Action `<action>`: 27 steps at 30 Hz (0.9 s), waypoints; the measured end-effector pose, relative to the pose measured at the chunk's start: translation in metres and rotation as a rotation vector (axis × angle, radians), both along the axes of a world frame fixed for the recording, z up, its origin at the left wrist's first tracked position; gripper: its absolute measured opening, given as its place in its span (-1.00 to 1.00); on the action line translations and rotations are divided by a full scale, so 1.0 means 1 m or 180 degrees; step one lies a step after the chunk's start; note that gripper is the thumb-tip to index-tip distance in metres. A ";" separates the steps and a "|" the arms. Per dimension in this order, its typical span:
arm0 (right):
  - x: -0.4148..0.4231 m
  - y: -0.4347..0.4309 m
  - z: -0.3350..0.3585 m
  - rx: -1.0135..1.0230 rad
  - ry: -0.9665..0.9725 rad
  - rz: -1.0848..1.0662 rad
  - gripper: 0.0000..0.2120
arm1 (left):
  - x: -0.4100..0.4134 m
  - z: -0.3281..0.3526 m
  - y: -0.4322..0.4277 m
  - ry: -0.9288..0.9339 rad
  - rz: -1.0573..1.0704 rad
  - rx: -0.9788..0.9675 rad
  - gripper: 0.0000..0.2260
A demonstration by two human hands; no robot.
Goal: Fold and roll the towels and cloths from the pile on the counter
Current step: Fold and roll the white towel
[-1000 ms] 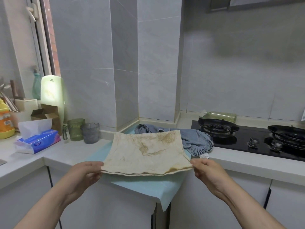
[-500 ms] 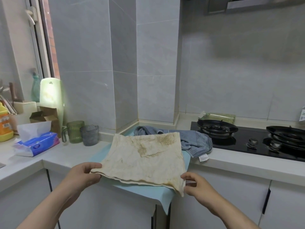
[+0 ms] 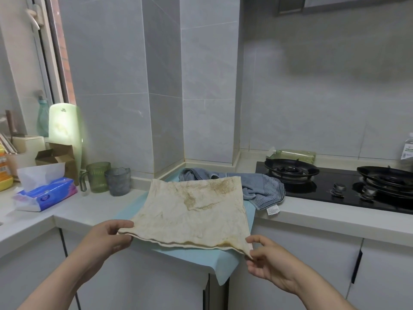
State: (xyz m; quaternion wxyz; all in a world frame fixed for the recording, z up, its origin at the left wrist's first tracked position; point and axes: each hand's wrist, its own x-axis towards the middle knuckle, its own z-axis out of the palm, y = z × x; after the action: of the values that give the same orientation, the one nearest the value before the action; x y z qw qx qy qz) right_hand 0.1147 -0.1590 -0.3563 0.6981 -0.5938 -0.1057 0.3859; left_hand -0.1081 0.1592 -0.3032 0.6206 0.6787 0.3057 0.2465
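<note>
Head view: the left hand (image 3: 107,239) pinched the near left corner of the stained cream cloth (image 3: 192,211) between thumb and curled fingers. The right hand (image 3: 266,262) pinched the near right corner in the same manner. The cloth was stretched flat between the two hands, its near edge showing two layers and projecting past the counter (image 3: 89,211) front. Beneath it lay a light blue mat (image 3: 201,258), one corner hanging over the counter edge. A crumpled grey-blue towel (image 3: 263,189) lay on the counter just behind the cloth, beside the black gas hob (image 3: 324,189). A green cup (image 3: 98,176), a grey cup (image 3: 117,181) and a tissue pack (image 3: 44,195) stood to the left.
</note>
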 end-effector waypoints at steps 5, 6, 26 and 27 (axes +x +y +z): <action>0.005 -0.009 0.006 0.0415 -0.0462 -0.0308 -0.62 | -0.001 0.001 -0.002 -0.0047 0.0028 0.0148 -0.77; 0.007 -0.009 0.007 0.0360 -0.0679 -0.0398 -0.64 | -0.001 0.002 -0.004 -0.0059 0.0038 0.0218 -0.77; -0.009 0.023 0.026 -0.0412 -0.2916 -0.1172 -0.65 | 0.005 0.010 -0.013 -0.0311 0.0316 0.0432 -0.91; -0.008 0.023 0.030 -0.0345 -0.2895 -0.1174 -0.68 | 0.006 0.011 -0.014 -0.0268 0.0368 0.0580 -0.91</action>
State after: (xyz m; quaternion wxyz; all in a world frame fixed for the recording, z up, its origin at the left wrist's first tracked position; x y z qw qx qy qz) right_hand 0.1072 -0.1358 -0.3260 0.6060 -0.7463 -0.2727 -0.0374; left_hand -0.1025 0.1457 -0.2921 0.5533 0.7026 0.2944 0.3369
